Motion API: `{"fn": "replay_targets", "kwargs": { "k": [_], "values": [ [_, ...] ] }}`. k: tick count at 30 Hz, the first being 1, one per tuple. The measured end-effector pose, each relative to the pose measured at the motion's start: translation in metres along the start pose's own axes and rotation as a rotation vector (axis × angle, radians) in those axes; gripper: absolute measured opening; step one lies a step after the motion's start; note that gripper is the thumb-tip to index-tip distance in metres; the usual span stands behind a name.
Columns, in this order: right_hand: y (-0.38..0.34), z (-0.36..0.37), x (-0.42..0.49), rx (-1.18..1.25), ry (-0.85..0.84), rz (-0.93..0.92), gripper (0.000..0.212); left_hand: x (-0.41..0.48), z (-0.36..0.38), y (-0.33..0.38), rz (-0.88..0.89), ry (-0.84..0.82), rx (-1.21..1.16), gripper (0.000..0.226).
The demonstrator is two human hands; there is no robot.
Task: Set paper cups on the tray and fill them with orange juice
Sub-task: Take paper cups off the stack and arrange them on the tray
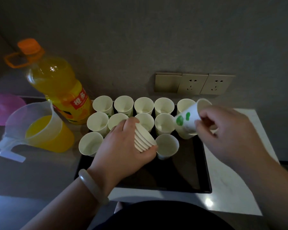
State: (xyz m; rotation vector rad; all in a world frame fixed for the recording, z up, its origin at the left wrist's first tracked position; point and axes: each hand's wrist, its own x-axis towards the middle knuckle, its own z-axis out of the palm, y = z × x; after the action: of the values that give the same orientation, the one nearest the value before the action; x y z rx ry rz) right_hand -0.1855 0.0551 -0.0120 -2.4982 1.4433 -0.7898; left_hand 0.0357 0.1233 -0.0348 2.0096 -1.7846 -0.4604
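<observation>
A black tray (186, 183) lies on the counter with several empty white paper cups (144, 105) standing upright in rows on its far half. My left hand (121, 148) grips a nested stack of paper cups (144, 139) above the tray's middle. My right hand (223, 128) pinches a single paper cup with green print (188, 118), tilted on its side above the tray's right part. A large orange juice bottle (56, 83) with an orange cap stands left of the tray. A clear jug (38, 128) holding orange juice sits in front of the bottle.
A pink plastic lid (3, 108) lies at the far left. Wall sockets (193, 83) are set in the grey wall behind the tray. A white counter surface (231, 188) runs to the right of the tray.
</observation>
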Motion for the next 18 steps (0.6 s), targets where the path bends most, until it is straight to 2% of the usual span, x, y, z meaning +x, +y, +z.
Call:
{"fn": "replay_targets", "kwargs": {
  "k": [5,12,18],
  "values": [
    [0.027,0.019,-0.035,-0.215,-0.058,-0.105,0.022,0.006,-0.001,0.000,-0.026,0.017,-0.004,0.073],
    [0.039,0.041,-0.051,-0.271,-0.096,-0.137,0.023,0.009,0.002,0.006,-0.049,-0.031,-0.003,0.075],
    [0.046,0.060,-0.048,-0.314,-0.269,-0.083,0.024,0.009,0.007,0.017,-0.051,-0.060,0.015,0.077]
  ]
}}
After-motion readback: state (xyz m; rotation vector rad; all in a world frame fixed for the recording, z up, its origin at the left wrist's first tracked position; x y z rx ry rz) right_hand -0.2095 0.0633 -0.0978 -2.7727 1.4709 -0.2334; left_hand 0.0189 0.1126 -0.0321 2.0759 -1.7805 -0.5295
